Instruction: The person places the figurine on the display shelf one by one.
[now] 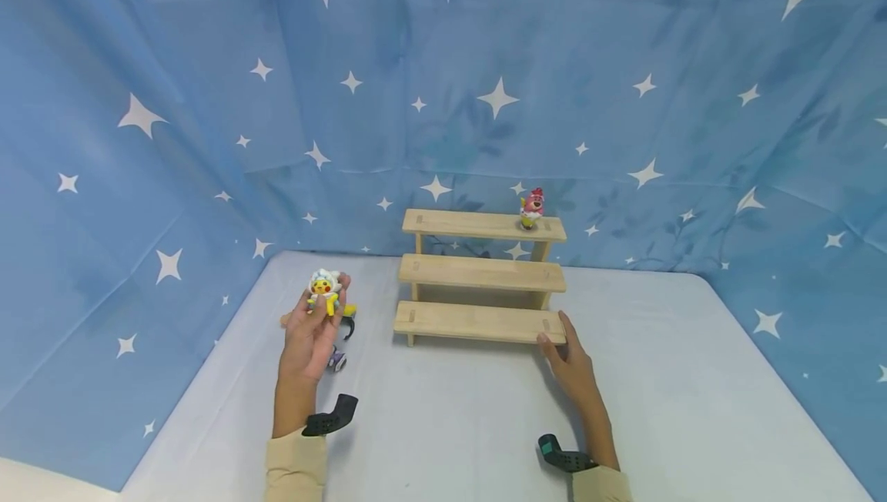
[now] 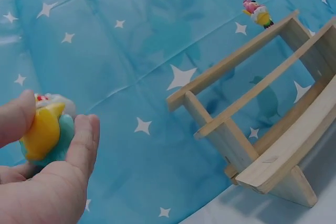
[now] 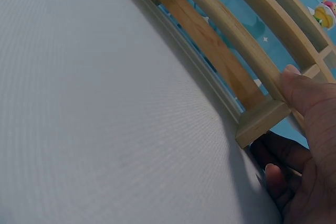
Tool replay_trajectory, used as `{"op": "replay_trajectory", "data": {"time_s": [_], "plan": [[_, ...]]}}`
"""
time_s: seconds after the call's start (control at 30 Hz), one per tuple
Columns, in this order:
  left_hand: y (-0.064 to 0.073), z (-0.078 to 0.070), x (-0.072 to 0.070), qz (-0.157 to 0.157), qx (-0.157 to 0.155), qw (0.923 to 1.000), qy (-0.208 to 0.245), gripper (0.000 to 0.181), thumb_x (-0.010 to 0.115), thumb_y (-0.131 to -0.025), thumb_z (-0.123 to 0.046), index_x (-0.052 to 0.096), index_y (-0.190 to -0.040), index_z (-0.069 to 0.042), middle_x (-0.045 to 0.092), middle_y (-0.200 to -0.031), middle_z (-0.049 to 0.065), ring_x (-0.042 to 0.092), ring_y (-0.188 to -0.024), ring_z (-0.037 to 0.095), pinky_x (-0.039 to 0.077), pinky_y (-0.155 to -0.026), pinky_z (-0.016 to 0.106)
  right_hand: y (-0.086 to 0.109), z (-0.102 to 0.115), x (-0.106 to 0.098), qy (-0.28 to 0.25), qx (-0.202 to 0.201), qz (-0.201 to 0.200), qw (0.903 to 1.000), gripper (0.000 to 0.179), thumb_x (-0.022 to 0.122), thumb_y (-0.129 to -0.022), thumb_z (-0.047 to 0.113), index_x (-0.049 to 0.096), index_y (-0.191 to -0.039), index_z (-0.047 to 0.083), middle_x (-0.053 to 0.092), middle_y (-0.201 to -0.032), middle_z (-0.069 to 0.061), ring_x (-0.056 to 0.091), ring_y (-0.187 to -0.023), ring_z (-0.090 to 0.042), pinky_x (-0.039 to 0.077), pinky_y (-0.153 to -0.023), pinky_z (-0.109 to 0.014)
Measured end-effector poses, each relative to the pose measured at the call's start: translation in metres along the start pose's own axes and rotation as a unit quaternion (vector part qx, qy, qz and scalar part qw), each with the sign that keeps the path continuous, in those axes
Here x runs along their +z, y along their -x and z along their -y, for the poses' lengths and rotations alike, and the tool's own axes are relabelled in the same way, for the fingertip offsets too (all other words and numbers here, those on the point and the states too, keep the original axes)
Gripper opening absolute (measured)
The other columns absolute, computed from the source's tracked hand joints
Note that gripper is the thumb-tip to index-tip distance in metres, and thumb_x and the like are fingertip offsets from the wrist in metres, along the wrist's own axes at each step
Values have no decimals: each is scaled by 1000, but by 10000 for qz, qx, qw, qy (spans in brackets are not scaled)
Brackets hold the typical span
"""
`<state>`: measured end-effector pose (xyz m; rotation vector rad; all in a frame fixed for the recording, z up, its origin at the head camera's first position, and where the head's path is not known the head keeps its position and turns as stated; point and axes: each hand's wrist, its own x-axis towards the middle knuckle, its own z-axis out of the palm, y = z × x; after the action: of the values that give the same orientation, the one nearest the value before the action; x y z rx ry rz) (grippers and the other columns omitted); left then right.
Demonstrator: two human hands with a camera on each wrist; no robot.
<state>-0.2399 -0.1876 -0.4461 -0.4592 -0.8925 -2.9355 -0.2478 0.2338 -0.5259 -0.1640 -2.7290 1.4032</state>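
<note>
Yellow figurine [image 1: 323, 287] in a white hood is held up in the left hand [image 1: 310, 339], above the table [image 1: 443, 425], nearer its left edge than its right. Thumb and fingers are clamped on it, and its face shows to the head camera; the left wrist view shows yellow and teal on its other side. Just beside this hand, toward the table's left edge, are a purple item [image 1: 337, 360], a black curved piece [image 1: 349, 328] and something yellow [image 1: 350, 309], all partly hidden.

Near the middle of the table's far edge stands a three-step wooden shelf [image 1: 478, 271]. The right hand [image 1: 571, 363] grips the right end of its lowest step, the thumb at the front edge and the other fingers around the end. On the top step, near its right end, a pink figurine [image 1: 532, 208] stands upright. Behind hangs a blue curtain [image 1: 443, 48] with white stars.
</note>
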Motion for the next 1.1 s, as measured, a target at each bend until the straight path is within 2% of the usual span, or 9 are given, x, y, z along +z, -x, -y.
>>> {"op": "replay_trajectory", "data": {"time_s": [0.1,0.27,0.33,0.53,0.67,0.8,0.9,1.0,1.1], "plan": [[-1,4,1,120,-99,9997,-205,47,31,-104,3,20,-149,-4,40,-144,15,52,-133,23,38,-109,26,0,1,0,68,51,-2,10000,82,45,-98,56,7,-158,15,14,-162,-18,17,-148,-42,17,-117,-58],[-2,13,7,269,-402,9977,-466,48,33,-105,-1,13,-147,-8,29,-146,12,56,-128,26,45,-104,25,-1,0,0,97,111,-12,9999,83,44,-98,58,6,-158,16,14,-162,-18,16,-148,-42,17,-117,-59],[-2,19,10,260,-517,9970,-513,45,35,-105,-4,17,-146,-9,32,-146,9,58,-127,26,47,-102,26,-1,0,-1,101,125,-15,9999,83,44,-98,58,6,-158,16,14,-162,-18,16,-148,-43,16,-117,-59],[-4,37,19,-202,-699,9962,-469,24,38,-106,-20,50,-126,-15,56,-136,-3,59,-121,15,47,-95,26,-1,-1,0,104,104,-11,9999,82,45,-98,57,7,-158,16,14,-162,-18,16,-148,-42,16,-117,-59],[-5,44,23,-384,-759,9956,-404,30,35,-106,-32,51,-129,-22,57,-137,-9,54,-106,10,42,-85,28,0,0,2,102,116,18,9999,82,44,-98,58,6,-158,17,14,-162,-18,16,-148,-42,16,-117,-59],[-7,49,32,-284,-679,9957,-564,33,38,-106,-27,41,-136,-16,55,-141,0,54,-95,9,44,-82,22,0,1,1,141,114,75,9998,82,43,-98,57,5,-158,17,13,-162,-19,15,-148,-43,15,-117,-59],[-12,52,44,-393,-657,9946,-701,31,44,-104,-12,38,-134,-13,52,-138,8,61,-101,11,49,-89,18,-2,2,-1,163,82,88,9998,82,43,-98,57,5,-158,16,13,-162,-20,15,-148,-44,15,-117,-60],[-21,55,53,-570,-748,9867,-1324,37,49,-99,1,38,-132,-12,49,-128,10,66,-108,19,50,-95,22,-2,1,-2,143,98,78,9998,83,44,-98,58,5,-159,18,13,-163,-19,15,-148,-43,15,-117,-60],[-33,60,55,-577,-854,9650,-2410,42,55,-97,2,40,-134,-10,47,-123,9,70,-103,21,52,-94,26,-1,-1,0,98,134,105,9998,83,44,-97,58,5,-159,18,12,-163,-18,14,-149,-43,15,-117,-60]]}}
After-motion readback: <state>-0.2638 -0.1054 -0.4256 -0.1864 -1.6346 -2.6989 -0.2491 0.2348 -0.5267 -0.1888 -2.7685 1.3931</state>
